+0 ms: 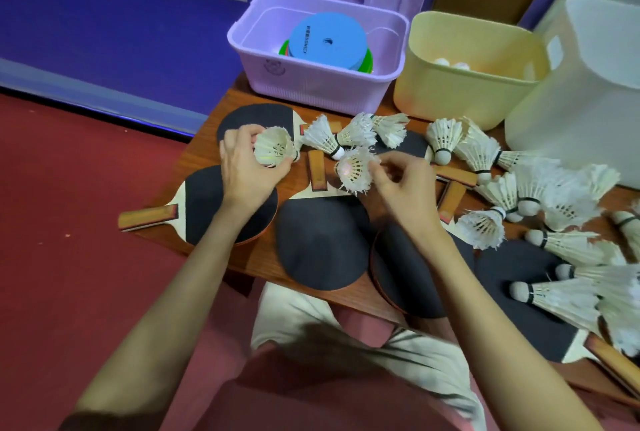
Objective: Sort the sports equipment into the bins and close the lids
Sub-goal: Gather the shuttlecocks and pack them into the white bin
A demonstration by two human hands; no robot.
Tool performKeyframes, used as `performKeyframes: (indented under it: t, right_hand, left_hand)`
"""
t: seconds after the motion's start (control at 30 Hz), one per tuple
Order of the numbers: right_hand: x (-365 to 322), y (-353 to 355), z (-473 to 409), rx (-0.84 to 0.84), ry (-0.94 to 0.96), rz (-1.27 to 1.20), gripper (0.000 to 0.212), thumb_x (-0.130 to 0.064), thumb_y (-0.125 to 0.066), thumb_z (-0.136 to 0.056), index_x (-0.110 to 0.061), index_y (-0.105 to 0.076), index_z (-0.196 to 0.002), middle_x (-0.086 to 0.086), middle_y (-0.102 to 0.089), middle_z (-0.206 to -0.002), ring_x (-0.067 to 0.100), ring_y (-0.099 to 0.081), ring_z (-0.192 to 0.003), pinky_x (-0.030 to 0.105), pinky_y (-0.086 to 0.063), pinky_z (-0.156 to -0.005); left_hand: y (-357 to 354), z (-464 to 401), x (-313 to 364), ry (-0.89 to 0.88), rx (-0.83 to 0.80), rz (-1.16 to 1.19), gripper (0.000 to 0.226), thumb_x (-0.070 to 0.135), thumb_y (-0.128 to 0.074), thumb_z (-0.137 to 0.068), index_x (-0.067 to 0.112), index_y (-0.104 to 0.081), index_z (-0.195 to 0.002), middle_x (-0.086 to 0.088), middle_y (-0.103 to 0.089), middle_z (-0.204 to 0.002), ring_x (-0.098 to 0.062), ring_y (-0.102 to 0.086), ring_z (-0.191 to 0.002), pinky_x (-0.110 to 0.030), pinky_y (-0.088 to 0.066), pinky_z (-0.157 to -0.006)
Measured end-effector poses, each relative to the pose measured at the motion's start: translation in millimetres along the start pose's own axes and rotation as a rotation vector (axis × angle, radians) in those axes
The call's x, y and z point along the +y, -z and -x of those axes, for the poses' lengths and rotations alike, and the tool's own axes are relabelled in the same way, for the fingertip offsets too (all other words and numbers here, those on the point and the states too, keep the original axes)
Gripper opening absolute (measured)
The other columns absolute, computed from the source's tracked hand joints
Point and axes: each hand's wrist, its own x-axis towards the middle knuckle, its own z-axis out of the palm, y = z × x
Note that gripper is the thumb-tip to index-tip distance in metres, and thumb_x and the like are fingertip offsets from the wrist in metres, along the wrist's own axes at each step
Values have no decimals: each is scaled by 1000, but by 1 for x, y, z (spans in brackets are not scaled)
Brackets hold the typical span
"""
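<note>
Left hand (242,167) gripping shuttlecock (275,146), right hand (405,188) apparently pinching another shuttlecock (355,169), above paddles (322,243)

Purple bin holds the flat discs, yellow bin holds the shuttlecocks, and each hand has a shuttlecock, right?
Not quite. In the head view the yellow bin holds small white balls, not shuttlecocks. The purple bin with the discs is right, as is one shuttlecock per hand.

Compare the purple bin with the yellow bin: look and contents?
The purple ribbed plastic bin is low and wide; the pale yellow smooth plastic bin is taller and narrower. The purple bin holds stacked flat discs, blue on top; the yellow bin holds small white balls. Both stand open on the wooden table.
</note>
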Motion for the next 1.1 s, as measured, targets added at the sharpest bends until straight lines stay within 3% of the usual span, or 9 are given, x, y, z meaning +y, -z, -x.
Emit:
performKeyframes:
  t: [0.1, 0.27, 0.4, 0.5, 0.6, 0.77, 0.9, 1.0, 1.1]
  right_hand:
    - [-4, 13, -3, 70, 36, -72, 17, -15, -58, -91, -15, -64, -74, 10, -63, -63, 23, -56, -60, 28, -43, -59]
    - [-25, 30, -7, 147, 107, -302, 21, -9, -53, -95, -2, -65, -79, -3, -54, -59, -2, -48, -54, 15, -38, -56]
    - [-35, 29, -11, 112, 144, -347, 19, -13, -54, -93, -11, -67, -79, -12, -59, -61, -1, -49, -61, 19, -40, -61]
    - [-32, 18, -17, 5, 176, -239, 29, -15, -52, -92, -1, -61, -69, 15, -58, -61, 21, -49, -58, 37, -42, -59]
    - [-24, 4, -22, -89, 201, -104, 33, -20, -50, -93, 2, -62, -71, 20, -59, -65, 34, -54, -65, 44, -46, -62]
    - [-21, -5, -33, -184, 290, 106, 34, -18, -50, -94, -4, -57, -64, 11, -53, -56, 24, -48, -56, 38, -40, -61]
    - [-27, -12, -44, -292, 341, 139, 38, -11, -51, -90, -9, -38, -54, 1, -31, -50, 11, -29, -52, 33, -28, -54]
    - [-31, -20, -53, -364, 324, 79, 42, -16, -50, -94, -11, -40, -53, -2, -31, -51, 8, -27, -53, 29, -28, -54]
    - [-28, -25, -73, -303, 214, 5, 48, -31, -43, -99, -1, -54, -64, 6, -47, -53, 14, -39, -53, 30, -32, -56]
  left_hand:
    - [7, 10, 21, -103, -20, 138, 59, 23, -82, -67, 17, -52, -117, -4, -51, -118, -11, -50, -108, -30, -47, -91]
    - [8, 27, 43, -227, -135, 285, 58, 10, -79, -70, 15, -50, -120, 6, -62, -110, -9, -61, -101, -29, -51, -88]
    - [-1, 33, 51, -324, -200, 229, 66, 12, -80, -73, 9, -50, -131, 2, -59, -126, -8, -57, -115, -24, -46, -99]
    - [-5, 34, 54, -306, -232, 243, 77, 16, -81, -72, 14, -43, -139, 2, -61, -126, -8, -58, -115, -26, -48, -98]
    - [-6, 35, 55, -277, -230, 258, 81, 20, -82, -72, 19, -39, -140, 5, -65, -118, -8, -62, -108, -25, -51, -92]
    - [-3, 39, 44, -250, -180, 249, 77, 16, -85, -68, 9, -45, -134, 5, -66, -110, 2, -61, -95, -6, -45, -81]
    - [2, 38, 38, -214, -178, 186, 66, 19, -85, -67, 11, -54, -125, 12, -64, -104, 10, -59, -90, -5, -44, -78]
    - [2, 36, 34, -152, -149, 175, 60, 16, -85, -67, 11, -58, -120, 14, -62, -96, 20, -53, -81, 0, -39, -73]
    - [2, 34, 28, -108, -107, 177, 58, 17, -85, -67, 15, -59, -118, 13, -64, -102, 13, -56, -84, -3, -41, -74]
